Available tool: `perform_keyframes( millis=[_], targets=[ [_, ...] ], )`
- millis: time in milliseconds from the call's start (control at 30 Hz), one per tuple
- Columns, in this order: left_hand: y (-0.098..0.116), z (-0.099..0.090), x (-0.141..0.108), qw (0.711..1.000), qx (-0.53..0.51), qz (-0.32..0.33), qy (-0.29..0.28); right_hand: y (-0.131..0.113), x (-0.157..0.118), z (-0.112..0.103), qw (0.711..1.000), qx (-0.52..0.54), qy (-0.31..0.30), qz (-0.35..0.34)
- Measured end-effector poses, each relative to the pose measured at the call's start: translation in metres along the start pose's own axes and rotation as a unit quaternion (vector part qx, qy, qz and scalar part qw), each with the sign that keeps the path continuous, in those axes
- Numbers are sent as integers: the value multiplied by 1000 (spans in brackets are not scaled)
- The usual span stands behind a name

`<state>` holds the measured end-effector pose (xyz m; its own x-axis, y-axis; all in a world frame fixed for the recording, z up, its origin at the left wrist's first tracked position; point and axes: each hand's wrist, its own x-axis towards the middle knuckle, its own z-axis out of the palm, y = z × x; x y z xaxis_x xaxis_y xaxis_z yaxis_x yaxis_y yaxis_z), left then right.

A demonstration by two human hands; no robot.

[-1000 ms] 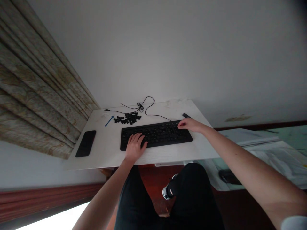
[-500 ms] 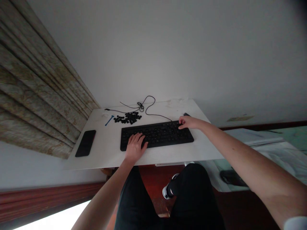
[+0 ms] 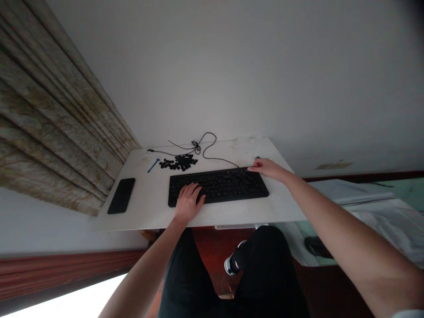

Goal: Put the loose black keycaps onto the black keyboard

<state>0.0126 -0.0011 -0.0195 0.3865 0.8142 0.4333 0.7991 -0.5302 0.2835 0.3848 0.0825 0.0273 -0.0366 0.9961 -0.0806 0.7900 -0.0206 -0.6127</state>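
Observation:
A black keyboard (image 3: 228,183) lies on the white desk, angled slightly. My left hand (image 3: 189,199) rests flat on its left part, fingers spread over the keys. At the keyboard's far right corner is my right hand (image 3: 266,168), its fingers curled and its thumb by the keyboard's back edge. Whatever those fingers hold, if anything, is hidden. A small dark object (image 3: 257,157) shows just beyond the right fingers; I cannot tell whether it is held or lies on the desk. Behind the keyboard sits a pile of loose black keycaps (image 3: 180,162), with a blue tool (image 3: 153,165) beside it.
The keyboard's black cable (image 3: 217,158) runs to a tied bundle near the wall. A dark phone (image 3: 121,196) lies at the desk's left side, close to the patterned curtain (image 3: 66,119). Right of the desk is a lower surface with plastic sheeting (image 3: 387,221) and a dark object (image 3: 318,247).
My right hand has shifted a little to the right, off the keys toward the keyboard's back corner. The left hand stays on the keys. The view has moved slightly.

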Motion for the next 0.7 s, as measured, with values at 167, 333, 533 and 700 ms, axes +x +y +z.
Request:
perform_keyframes(
  millis=[167, 333, 533, 700],
  targets=[
    [-1, 1, 1, 1000, -15, -7, 0, 6, -35, 31, 966, 63, 246, 51],
    [1, 1, -1, 1000, -13, -5, -4, 15, -54, 63, 924, 174, 333, 74],
    [-16, -7, 14, 1000, -19, -6, 24, 13, -59, 64, 908, 216, 353, 66],
    [-55, -15, 66, 992, 20, -123, 4, 11, -59, 63, 909, 212, 351, 73]
  ],
)
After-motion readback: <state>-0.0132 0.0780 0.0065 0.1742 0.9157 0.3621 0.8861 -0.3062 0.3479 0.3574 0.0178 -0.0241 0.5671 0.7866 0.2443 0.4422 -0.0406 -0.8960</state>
